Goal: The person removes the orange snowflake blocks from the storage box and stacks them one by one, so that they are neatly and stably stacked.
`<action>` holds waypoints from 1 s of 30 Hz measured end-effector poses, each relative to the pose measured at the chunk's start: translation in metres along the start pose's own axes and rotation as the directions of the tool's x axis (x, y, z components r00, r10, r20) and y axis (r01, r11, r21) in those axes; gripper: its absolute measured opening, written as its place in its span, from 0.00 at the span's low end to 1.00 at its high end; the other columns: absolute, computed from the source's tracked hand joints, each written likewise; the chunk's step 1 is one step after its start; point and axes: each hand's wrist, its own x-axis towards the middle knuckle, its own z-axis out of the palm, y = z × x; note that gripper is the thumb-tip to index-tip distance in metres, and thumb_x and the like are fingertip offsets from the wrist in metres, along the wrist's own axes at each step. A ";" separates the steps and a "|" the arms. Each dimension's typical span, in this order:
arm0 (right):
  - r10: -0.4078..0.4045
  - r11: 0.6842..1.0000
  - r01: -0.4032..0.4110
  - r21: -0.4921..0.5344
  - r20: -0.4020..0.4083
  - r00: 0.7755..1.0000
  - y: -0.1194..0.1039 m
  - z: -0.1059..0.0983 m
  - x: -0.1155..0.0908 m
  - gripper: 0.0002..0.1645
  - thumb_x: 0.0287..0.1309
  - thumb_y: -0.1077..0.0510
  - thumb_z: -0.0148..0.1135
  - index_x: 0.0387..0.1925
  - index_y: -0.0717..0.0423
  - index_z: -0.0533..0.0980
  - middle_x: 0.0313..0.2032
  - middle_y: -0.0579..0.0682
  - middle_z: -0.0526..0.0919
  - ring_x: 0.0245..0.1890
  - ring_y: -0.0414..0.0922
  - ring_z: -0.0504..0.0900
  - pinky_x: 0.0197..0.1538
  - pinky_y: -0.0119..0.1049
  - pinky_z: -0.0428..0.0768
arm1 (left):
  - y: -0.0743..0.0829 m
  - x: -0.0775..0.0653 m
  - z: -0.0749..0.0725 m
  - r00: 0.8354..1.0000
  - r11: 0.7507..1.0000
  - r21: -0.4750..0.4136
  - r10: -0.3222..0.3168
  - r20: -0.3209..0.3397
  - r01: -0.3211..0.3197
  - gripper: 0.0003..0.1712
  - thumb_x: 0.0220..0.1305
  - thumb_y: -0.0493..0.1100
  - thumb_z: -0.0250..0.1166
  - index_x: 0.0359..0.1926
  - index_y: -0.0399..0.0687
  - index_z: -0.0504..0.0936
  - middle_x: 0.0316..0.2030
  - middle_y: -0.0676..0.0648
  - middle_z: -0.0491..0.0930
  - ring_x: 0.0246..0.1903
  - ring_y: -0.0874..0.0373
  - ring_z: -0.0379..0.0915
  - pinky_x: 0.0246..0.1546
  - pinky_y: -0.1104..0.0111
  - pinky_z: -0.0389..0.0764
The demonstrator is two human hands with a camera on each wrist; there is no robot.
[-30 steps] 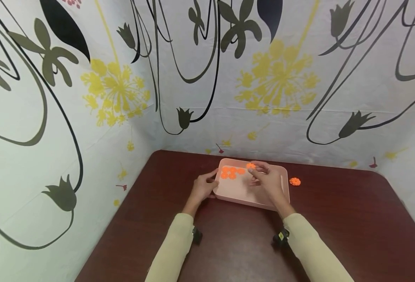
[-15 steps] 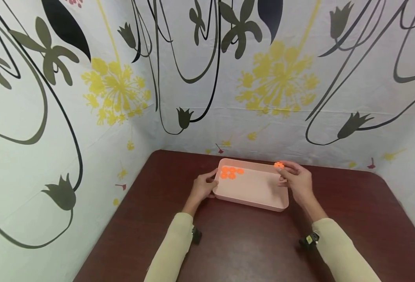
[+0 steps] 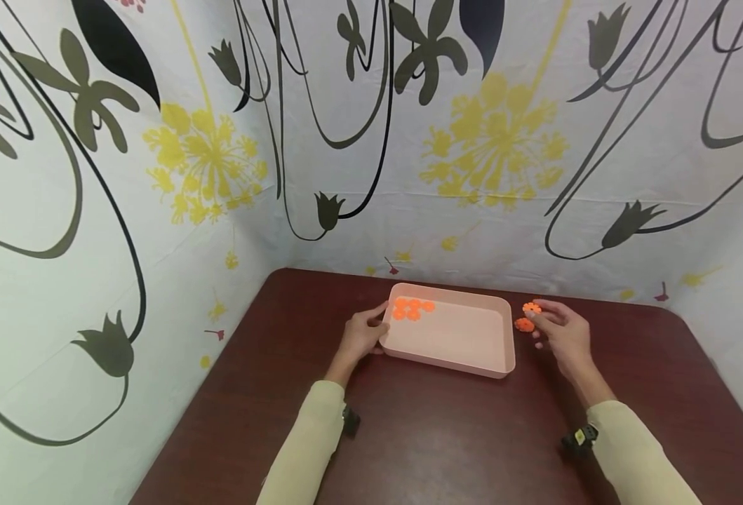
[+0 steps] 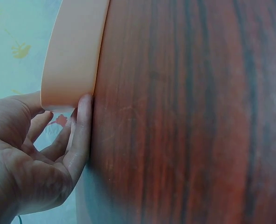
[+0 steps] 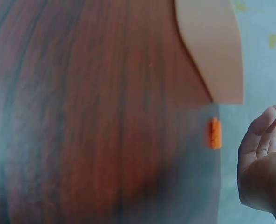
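A shallow pink tray [image 3: 447,337] lies on the table, with several orange flower-shaped pieces [image 3: 413,308] grouped in its far left corner. My left hand [image 3: 362,335] grips the tray's left side, thumb at the rim; in the left wrist view its fingers [image 4: 83,123] bend against the outer wall. Right of the tray, my right hand [image 3: 567,337] pinches one orange flower-shaped piece [image 3: 532,308] between thumb and fingers, raised off the table. Just below it, another orange flower-shaped piece [image 3: 525,325] lies on the table; the right wrist view shows this piece [image 5: 215,134] edge-on.
The dark red-brown wooden table [image 3: 434,435] has rounded far corners. Behind it and along the left hangs a white cloth [image 3: 346,168] printed with flowers and vines. A small black device [image 3: 581,440] is strapped at the right wrist.
My right hand has moved right, from over the tray to past its right edge, still pinching the orange piece. The left hand keeps its place on the tray.
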 end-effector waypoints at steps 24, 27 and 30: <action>0.171 0.959 -0.168 -0.228 -0.010 0.985 0.019 0.000 0.013 0.34 0.71 0.50 0.68 0.71 0.60 0.71 0.31 0.33 0.87 0.23 0.35 0.84 0.31 0.37 0.92 | -0.001 -0.001 -0.002 1.000 1.000 -0.001 0.015 0.003 -0.015 0.33 0.73 0.43 0.68 0.74 0.72 0.75 0.52 0.40 0.85 0.29 0.57 0.84 0.27 0.62 0.92; 0.175 0.957 -0.172 -0.235 -0.005 0.984 0.019 0.001 0.013 0.33 0.71 0.51 0.68 0.71 0.60 0.71 0.31 0.34 0.88 0.23 0.35 0.84 0.31 0.38 0.92 | -0.001 -0.001 -0.001 1.000 1.000 0.008 0.016 0.004 -0.016 0.32 0.73 0.43 0.68 0.75 0.70 0.74 0.51 0.40 0.85 0.29 0.57 0.84 0.27 0.63 0.92; 0.177 0.954 -0.174 -0.242 -0.009 0.984 0.021 0.002 0.013 0.34 0.71 0.51 0.68 0.71 0.61 0.72 0.31 0.35 0.88 0.22 0.36 0.84 0.32 0.38 0.92 | -0.001 0.000 -0.001 1.000 1.000 0.011 0.015 0.002 -0.015 0.32 0.73 0.43 0.67 0.75 0.68 0.74 0.51 0.40 0.85 0.27 0.57 0.84 0.26 0.64 0.91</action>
